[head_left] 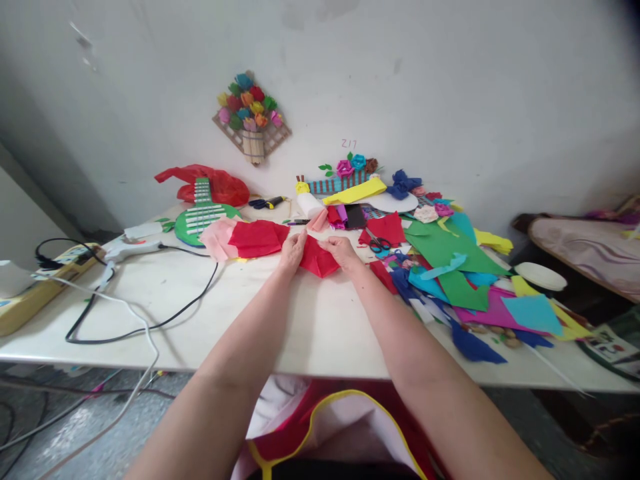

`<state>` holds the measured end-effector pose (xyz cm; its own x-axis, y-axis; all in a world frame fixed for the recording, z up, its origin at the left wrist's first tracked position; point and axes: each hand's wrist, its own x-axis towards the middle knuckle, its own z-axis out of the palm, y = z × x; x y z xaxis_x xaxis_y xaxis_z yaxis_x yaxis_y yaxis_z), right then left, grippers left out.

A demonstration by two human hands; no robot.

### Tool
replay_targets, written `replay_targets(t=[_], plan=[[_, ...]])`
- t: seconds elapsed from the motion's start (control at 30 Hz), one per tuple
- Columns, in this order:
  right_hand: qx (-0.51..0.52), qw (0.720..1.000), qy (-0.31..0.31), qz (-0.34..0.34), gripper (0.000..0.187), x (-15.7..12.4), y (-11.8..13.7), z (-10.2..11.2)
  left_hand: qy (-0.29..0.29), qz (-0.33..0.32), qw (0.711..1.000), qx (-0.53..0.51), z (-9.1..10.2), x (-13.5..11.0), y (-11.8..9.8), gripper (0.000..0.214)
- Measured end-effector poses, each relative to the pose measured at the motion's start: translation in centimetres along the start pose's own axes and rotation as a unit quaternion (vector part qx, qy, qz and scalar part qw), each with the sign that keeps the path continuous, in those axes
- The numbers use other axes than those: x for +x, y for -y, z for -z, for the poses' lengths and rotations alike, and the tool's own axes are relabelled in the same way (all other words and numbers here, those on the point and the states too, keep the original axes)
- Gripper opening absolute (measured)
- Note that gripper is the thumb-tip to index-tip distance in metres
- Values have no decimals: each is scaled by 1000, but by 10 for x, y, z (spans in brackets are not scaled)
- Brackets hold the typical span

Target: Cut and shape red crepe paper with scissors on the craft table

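Observation:
Between my two hands is a piece of red crepe paper (pixel 319 259), held just above the white table. My left hand (pixel 294 251) grips its left edge with the fingers closed. On the opposite edge, my right hand (pixel 343 253) pinches the paper between thumb and fingers. Another red paper sheet (pixel 259 238) lies left of my left hand, over a pale pink paper (pixel 219 240). Black-handled scissors (pixel 378 241) rest on a red paper square (pixel 391 229) to the right of my right hand.
Coloured paper scraps (pixel 450 253) cover the table's right side. A glue gun (pixel 133 248) with a black cord and a power strip (pixel 60 283) are on the left. Behind stand a green guitar-shaped craft (pixel 205 223), a red plastic bag (pixel 220 187) and pliers (pixel 267 203).

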<state>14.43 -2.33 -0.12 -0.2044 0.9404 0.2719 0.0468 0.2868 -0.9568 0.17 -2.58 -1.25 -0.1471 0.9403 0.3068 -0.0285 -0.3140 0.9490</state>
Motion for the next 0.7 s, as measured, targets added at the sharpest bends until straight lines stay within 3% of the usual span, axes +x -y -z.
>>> replay_targets(t=[0.2, 0.5, 0.7], plan=[[7, 1000, 10, -3, 37, -2, 4, -1, -18, -37, 995, 93, 1, 1, 0, 39], [11, 1000, 13, -18, 35, 3, -5, 6, -93, -41, 989, 111, 4, 6, 0, 33], [14, 1000, -2, -21, 31, 4, -6, 6, -77, -35, 991, 100, 4, 6, 3, 32]])
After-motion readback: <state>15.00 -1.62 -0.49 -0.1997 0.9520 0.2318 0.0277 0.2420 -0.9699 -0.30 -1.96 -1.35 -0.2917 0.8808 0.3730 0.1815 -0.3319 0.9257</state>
